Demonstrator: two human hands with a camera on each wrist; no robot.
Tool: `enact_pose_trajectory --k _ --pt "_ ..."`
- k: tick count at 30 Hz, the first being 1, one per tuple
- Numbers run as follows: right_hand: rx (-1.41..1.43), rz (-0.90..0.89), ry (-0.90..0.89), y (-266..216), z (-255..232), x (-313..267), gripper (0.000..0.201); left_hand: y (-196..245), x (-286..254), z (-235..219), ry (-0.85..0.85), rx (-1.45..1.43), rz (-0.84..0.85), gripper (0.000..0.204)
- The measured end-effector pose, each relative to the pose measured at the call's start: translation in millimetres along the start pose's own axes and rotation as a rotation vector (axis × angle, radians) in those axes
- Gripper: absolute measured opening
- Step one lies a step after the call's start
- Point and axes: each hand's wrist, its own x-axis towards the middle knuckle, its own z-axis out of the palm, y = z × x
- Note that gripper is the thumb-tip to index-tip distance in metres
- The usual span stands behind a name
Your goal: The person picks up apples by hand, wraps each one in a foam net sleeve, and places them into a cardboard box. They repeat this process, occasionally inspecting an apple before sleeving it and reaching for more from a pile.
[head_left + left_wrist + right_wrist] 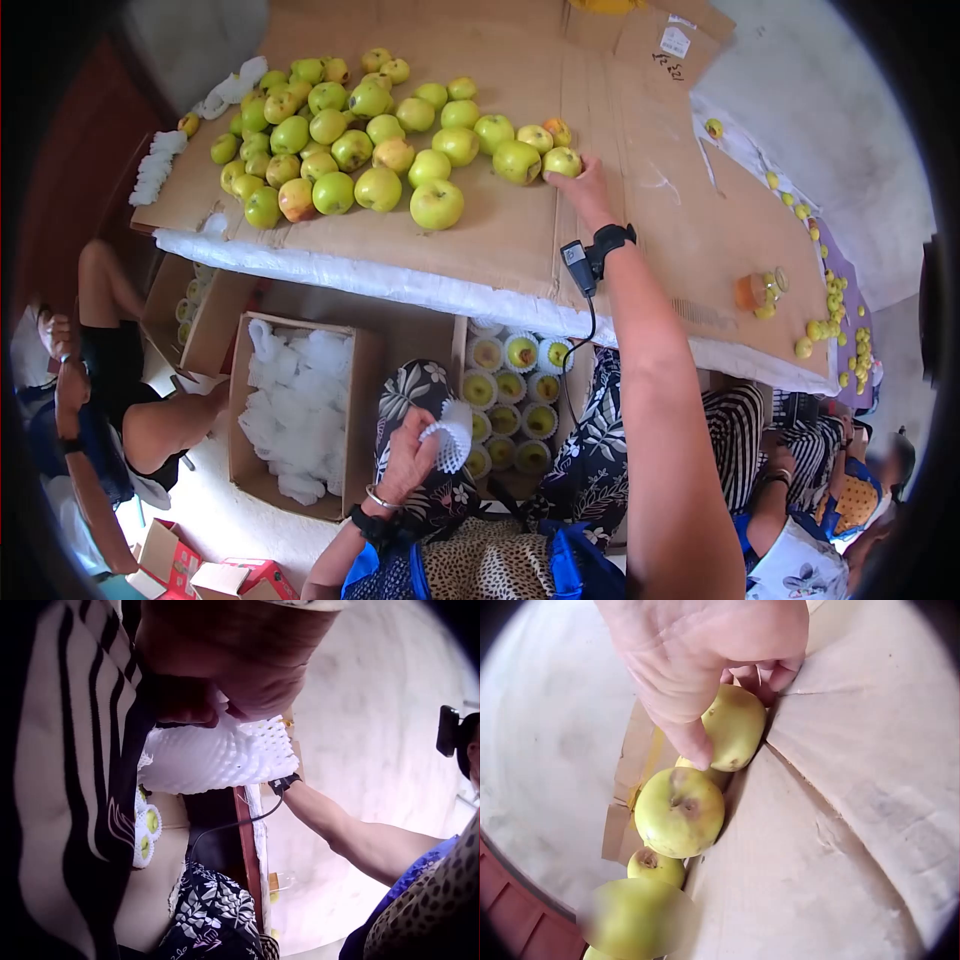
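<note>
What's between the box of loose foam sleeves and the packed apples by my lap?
Your left leg in floral fabric, with your left hand in front of it, holding a foam sleeve. The head view shows this.

Apples (437, 204), dozens; jar (752, 292), one; red boxes (183, 562), two; foam-filled carton (363, 410), one.

Cardboard-covered tabletop (640, 250) with many green apples (436, 204) heaped left, a jar (760, 290) right, white foam nets (158, 168) at left.
</note>
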Motion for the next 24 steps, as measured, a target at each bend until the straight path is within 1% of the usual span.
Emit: enact_pose_trajectory --k 2,3,4,5,7,8,11,13,14,15,16,17,18,19,20,21,22,23,24 --pt "-0.039 -0.026 0.013 5.5 -1.5 -3.6 0.069 4.1 -2.2 3.0 -0.009 -0.025 -0.007 0.014" --pt "0.126 0.020 0.012 1.3 -6.0 -11.6 0.065 6.7 -5.1 5.1 -0.016 -0.038 -0.014 0.013" --pt "0.294 0.066 0.013 -3.4 -10.7 -20.8 0.060 6.8 -6.5 7.7 0.028 -0.114 -0.039 0.012" --pt "0.461 0.110 0.014 -8.4 -16.3 -31.2 0.056 3.1 -6.1 8.8 0.069 -0.105 -0.024 0.012" --pt "0.781 0.160 -0.164 -29.3 -42.3 -72.7 0.051 -3.9 -6.7 14.5 0.145 -0.105 0.001 0.011" --pt "0.930 0.202 -0.256 -35.9 -58.0 -100.1 0.049 5.8 -5.9 14.3 0.162 -0.069 -0.029 0.011" --pt "1.167 0.323 -0.394 -49.0 -89.7 -175.4 0.051 19.7 -1.5 21.6 0.230 -0.032 -0.016 0.012" --pt "1.339 0.427 -0.468 -49.7 -98.9 -213.2 0.056 25.1 2.8 32.2 0.297 0.077 0.204 0.010" --pt "1.426 0.490 -0.483 -45.5 -103.9 -239.2 0.059 21.8 0.8 38.3 0.257 -0.085 0.137 0.010" --pt "1.519 0.635 -0.463 -44.8 -104.9 -258.0 0.061 17.9 4.9 43.5 0.228 -0.244 0.088 0.010" --pt "1.535 0.650 -0.478 -39.6 -103.7 -272.4 0.062 12.4 6.8 49.3 0.239 -0.286 0.081 0.010" --pt "1.552 0.671 -0.506 -33.6 -100.0 -286.4 0.063 10.5 6.5 50.6 0.229 -0.209 0.083 0.010" --pt "1.514 0.713 -0.471 -30.9 -97.1 -299.6 0.061 10.1 4.7 51.7 0.226 -0.132 0.077 0.010" --pt "1.526 0.717 -0.492 -27.5 -93.8 -307.4 0.059 10.7 0.9 52.8 0.222 -0.053 0.058 0.011" --pt "1.539 0.733 -0.506 -21.4 -90.0 -319.6 0.058 11.3 -3.6 52.9 0.232 -0.059 0.055 0.013" --pt "1.552 0.746 -0.521 -16.0 -86.5 -330.4 0.057 12.2 -7.1 51.1 0.234 -0.007 0.014 0.014" --pt "1.531 0.714 -0.536 -13.4 -85.0 -337.8 0.054 15.1 -8.4 51.2 0.277 0.073 0.054 0.014" --pt "1.512 0.726 -0.563 -15.4 -87.3 -343.2 0.049 15.3 -10.2 49.7 0.322 0.157 0.096 0.013" --pt "1.417 0.673 -0.545 -17.0 -88.3 -348.8 0.049 11.4 -12.5 46.3 0.334 0.174 0.094 0.014"
